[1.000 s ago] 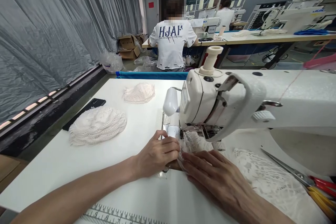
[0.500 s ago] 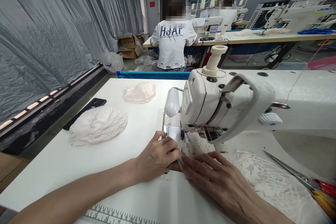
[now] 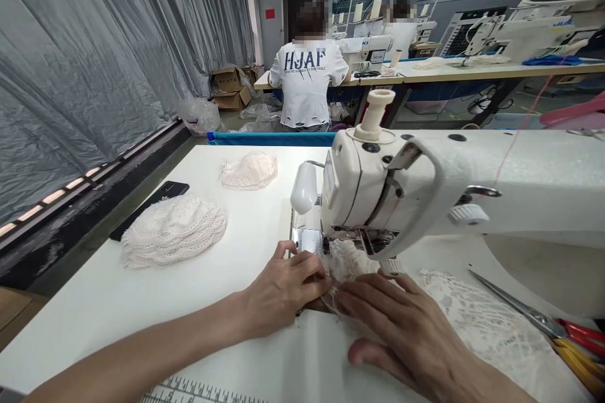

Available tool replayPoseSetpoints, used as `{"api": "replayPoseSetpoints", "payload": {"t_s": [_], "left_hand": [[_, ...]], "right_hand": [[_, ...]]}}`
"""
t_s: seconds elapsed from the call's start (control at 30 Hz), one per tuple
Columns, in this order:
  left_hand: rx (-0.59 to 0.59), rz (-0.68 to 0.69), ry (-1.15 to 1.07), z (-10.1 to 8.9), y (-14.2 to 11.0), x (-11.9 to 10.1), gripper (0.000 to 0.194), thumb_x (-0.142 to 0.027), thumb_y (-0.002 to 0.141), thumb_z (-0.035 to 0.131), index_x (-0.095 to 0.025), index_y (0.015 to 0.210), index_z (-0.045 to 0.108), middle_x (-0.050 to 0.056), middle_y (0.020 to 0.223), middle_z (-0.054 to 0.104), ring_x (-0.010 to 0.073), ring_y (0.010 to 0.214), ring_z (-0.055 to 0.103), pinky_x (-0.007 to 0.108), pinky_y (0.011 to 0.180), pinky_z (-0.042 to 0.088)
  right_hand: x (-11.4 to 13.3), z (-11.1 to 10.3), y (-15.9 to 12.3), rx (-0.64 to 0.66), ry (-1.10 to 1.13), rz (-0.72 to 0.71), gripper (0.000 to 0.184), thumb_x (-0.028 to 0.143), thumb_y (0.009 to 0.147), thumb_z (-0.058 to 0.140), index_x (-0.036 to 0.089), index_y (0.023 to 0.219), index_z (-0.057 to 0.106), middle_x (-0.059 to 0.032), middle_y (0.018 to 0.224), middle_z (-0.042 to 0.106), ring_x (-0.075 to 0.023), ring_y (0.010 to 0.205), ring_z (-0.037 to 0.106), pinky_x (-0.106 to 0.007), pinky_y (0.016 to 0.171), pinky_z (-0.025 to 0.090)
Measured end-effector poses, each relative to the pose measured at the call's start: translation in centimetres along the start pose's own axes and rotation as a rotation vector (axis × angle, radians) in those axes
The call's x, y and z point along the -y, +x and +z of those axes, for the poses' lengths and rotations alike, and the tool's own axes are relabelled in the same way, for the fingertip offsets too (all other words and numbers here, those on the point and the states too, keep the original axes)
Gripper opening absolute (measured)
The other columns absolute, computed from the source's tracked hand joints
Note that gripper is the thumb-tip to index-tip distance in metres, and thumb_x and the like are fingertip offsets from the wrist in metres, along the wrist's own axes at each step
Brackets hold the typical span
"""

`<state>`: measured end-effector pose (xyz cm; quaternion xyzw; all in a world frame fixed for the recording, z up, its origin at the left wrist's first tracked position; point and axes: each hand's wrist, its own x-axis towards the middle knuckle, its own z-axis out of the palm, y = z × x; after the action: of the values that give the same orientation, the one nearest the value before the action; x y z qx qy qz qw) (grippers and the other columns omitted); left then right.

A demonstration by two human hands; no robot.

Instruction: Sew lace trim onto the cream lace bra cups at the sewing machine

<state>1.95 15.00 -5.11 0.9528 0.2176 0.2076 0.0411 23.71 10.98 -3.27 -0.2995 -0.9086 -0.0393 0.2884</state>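
Note:
A white lace piece [image 3: 348, 259] lies under the head of the sewing machine [image 3: 359, 182], gathered in folds at the presser foot. At its near left edge my left hand [image 3: 288, 289] is closed, thumb and fingers pinching the lace just in front of the metal needle plate [image 3: 307, 239]. My right hand [image 3: 401, 321] rests flat over the lace's right side, fingers stretched forward and thumb held apart. Its fingertips are close to my left fingertips. The needle itself is hidden behind the machine head and the fabric.
Left on the white table lie a stack of lace cups [image 3: 172, 230], a dark phone [image 3: 172, 189] and a single pale cup [image 3: 249, 170]. Scissors [image 3: 520, 308] and more lace [image 3: 482, 321] are at right. A clear ruler [image 3: 198, 390] lies at the front. Beyond, a person [image 3: 307, 75] sits sewing.
My right thumb has come out from beneath the hand and spread toward me. My left fingers have shifted slightly right along the lace. The view has moved a little.

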Motion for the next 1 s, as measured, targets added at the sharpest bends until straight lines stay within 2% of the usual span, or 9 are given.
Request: {"api": "replayPoseSetpoints", "payload": {"t_s": [0.17,0.3,0.43,0.67,0.77,0.87,0.93,1.0], "left_hand": [[0.007,-0.007,0.075,0.1,0.3,-0.4,0.037,-0.003,0.081,0.043,-0.016,0.114,0.052,0.006,0.098,0.060,0.0166,0.091,0.054,0.037,0.084,0.029],[-0.033,-0.025,0.114,0.3,0.4,-0.3,0.031,-0.007,0.086,0.041,-0.014,0.114,0.052,0.007,0.096,0.060,0.0164,0.088,0.054,0.037,0.082,0.030],[-0.043,-0.039,0.118,0.7,0.5,0.2,0.031,-0.007,0.084,0.045,-0.015,0.114,0.052,0.006,0.100,0.060,0.0159,0.089,0.054,0.037,0.082,0.029],[-0.041,-0.069,0.168,1.1,0.8,0.9,0.036,-0.006,0.083,0.047,-0.016,0.118,0.049,0.005,0.104,0.059,0.0161,0.094,0.054,0.037,0.085,0.029],[-0.041,-0.067,0.176,1.1,0.8,0.9,0.039,-0.004,0.082,0.045,-0.015,0.119,0.048,0.006,0.103,0.059,0.0166,0.094,0.054,0.038,0.086,0.029],[-0.043,-0.056,0.196,1.0,0.8,0.7,0.034,-0.005,0.086,0.041,-0.013,0.118,0.049,0.008,0.102,0.060,0.0174,0.095,0.054,0.039,0.086,0.029],[-0.056,-0.041,0.215,0.8,0.9,0.5,0.030,-0.006,0.088,0.038,-0.013,0.116,0.050,0.009,0.101,0.061,0.0175,0.095,0.054,0.040,0.086,0.029],[-0.073,-0.027,0.233,0.6,1.0,0.3,0.028,-0.007,0.090,0.036,-0.013,0.114,0.050,0.008,0.099,0.062,0.0169,0.094,0.055,0.040,0.086,0.029]], "right_hand": [[-0.7,0.9,-0.3,0.029,-0.154,0.043,0.058,0.060,0.088,0.029,0.014,0.100,0.062,-0.0105,0.100,0.069,-0.0198,0.078,0.063,-0.037,0.075,0.039],[-1.2,1.4,-0.5,0.048,-0.195,0.100,0.058,0.060,0.089,0.027,0.014,0.101,0.061,-0.0100,0.097,0.070,-0.0211,0.075,0.063,-0.039,0.075,0.038],[-1.8,1.5,-0.3,0.063,-0.208,0.119,0.059,0.060,0.089,0.027,0.014,0.107,0.059,-0.0126,0.099,0.069,-0.0225,0.075,0.062,-0.039,0.073,0.038],[-2.4,1.8,0.0,0.099,-0.281,0.117,0.062,0.061,0.090,0.025,0.013,0.108,0.060,-0.0124,0.082,0.070,-0.0231,0.069,0.059,-0.042,0.074,0.039],[-2.5,1.7,-0.4,0.113,-0.262,0.104,0.065,0.060,0.091,0.019,0.012,0.113,0.057,-0.0156,0.095,0.068,-0.0254,0.078,0.059,-0.046,0.078,0.038],[-2.4,1.2,-0.9,0.185,-0.222,0.024,0.059,0.058,0.091,0.026,0.013,0.119,0.052,-0.0164,0.109,0.064,-0.0262,0.090,0.058,-0.046,0.081,0.036],[-2.0,0.6,-0.9,0.217,-0.163,-0.006,0.054,0.058,0.089,0.034,0.016,0.115,0.055,-0.0140,0.108,0.063,-0.0233,0.085,0.058,-0.044,0.080,0.037],[-1.4,0.0,-0.7,0.198,-0.078,0.002,0.050,0.058,0.088,0.034,0.018,0.101,0.061,-0.0100,0.096,0.065,-0.0199,0.074,0.058,-0.040,0.075,0.038]]}}
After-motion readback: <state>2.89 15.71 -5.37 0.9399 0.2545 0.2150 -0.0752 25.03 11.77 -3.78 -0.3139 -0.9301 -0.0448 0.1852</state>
